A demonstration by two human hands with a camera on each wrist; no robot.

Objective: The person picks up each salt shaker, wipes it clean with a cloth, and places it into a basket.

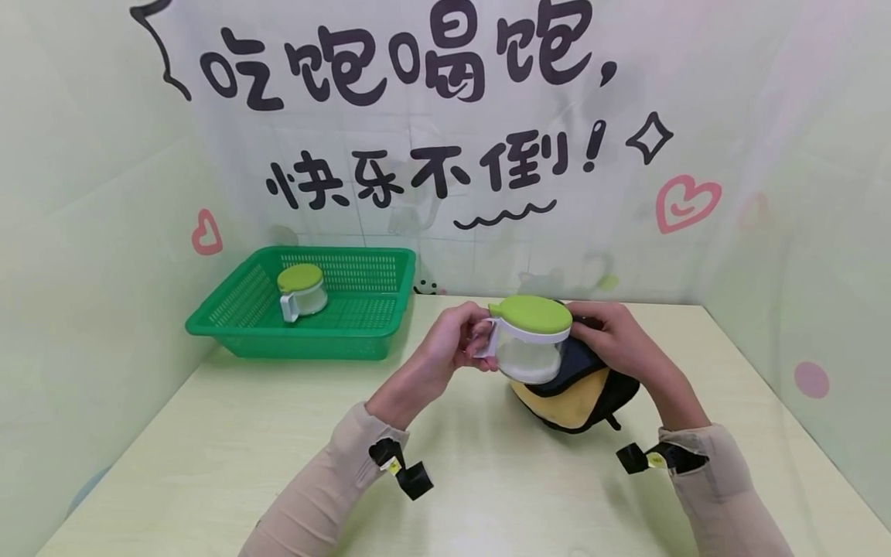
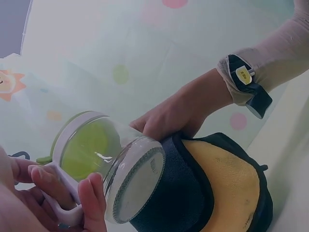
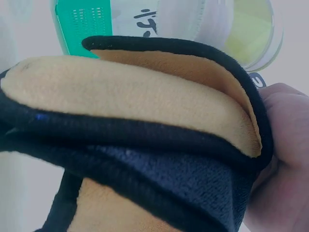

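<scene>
My left hand (image 1: 451,340) grips the white handle of a clear glass seasoning jar (image 1: 530,357) with a green lid, raised above the table. The left wrist view shows the jar (image 2: 133,179) tilted, its ribbed base towards the cloth and its glass apparently empty. My right hand (image 1: 619,344) pinches a folded cloth (image 1: 574,398), dark blue and tan with black edging, just behind and right of the jar. In the right wrist view the cloth (image 3: 125,92) hangs in thick folds from that hand. Whether cloth and glass touch is unclear.
A green plastic basket (image 1: 306,345) stands at the back left of the pale wooden table (image 1: 487,495). Inside it sits a similar green-lidded jar (image 1: 306,299) with a white handle. A printed curtain (image 1: 431,116) hangs behind the table and along both sides.
</scene>
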